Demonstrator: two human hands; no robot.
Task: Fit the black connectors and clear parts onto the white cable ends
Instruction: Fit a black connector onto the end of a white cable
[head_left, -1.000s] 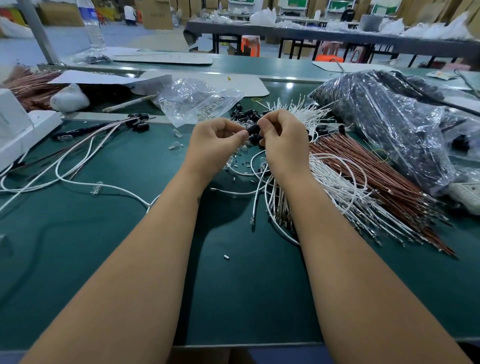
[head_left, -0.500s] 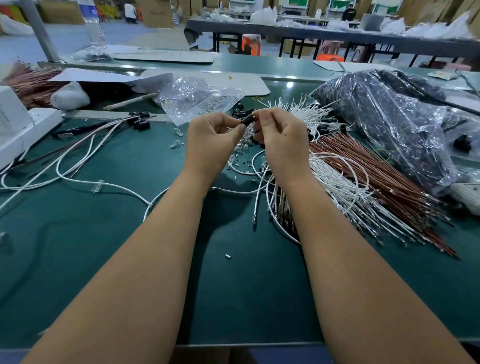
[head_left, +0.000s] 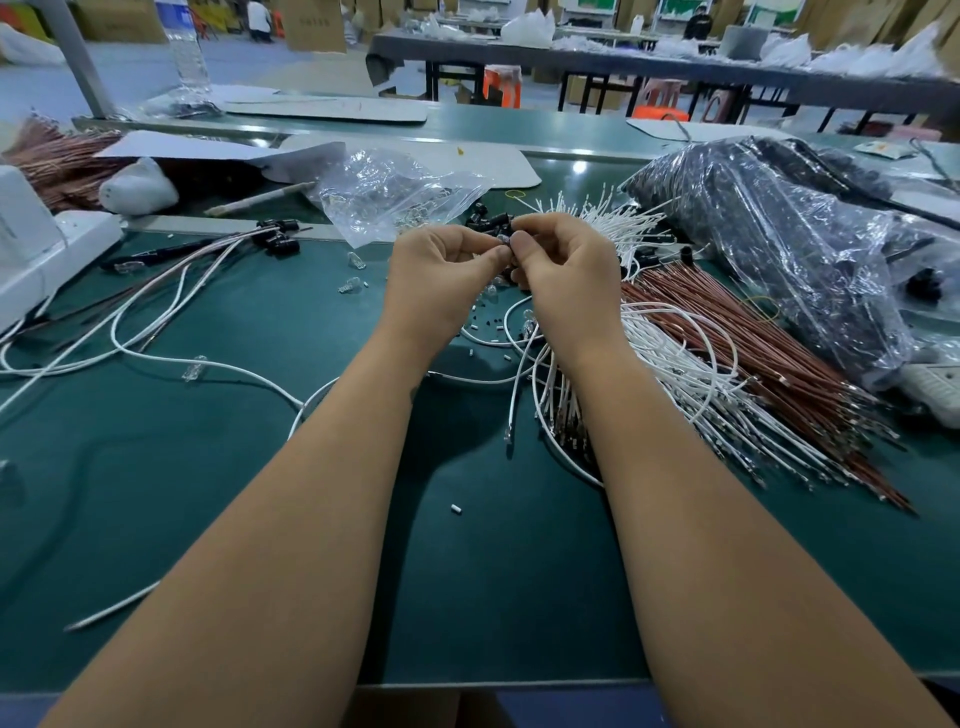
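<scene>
The near edge of the green workbench (head_left: 467, 597) lay bare between and beside the two forearms, broken only by a small white sleeve (head_left: 456, 508) and a loose white wire end (head_left: 111, 608) toward the near left corner. The left side was crossed by long white cables (head_left: 171, 358). The right side was blocked by a fanned bundle of white wires (head_left: 675, 374) and copper wires (head_left: 769, 353), with a black plastic bag (head_left: 769, 244) behind them. Toward the far edge, a clear bag (head_left: 389, 197) and a heap of black connectors (head_left: 485, 218) crowded the space just beyond both hands.
</scene>
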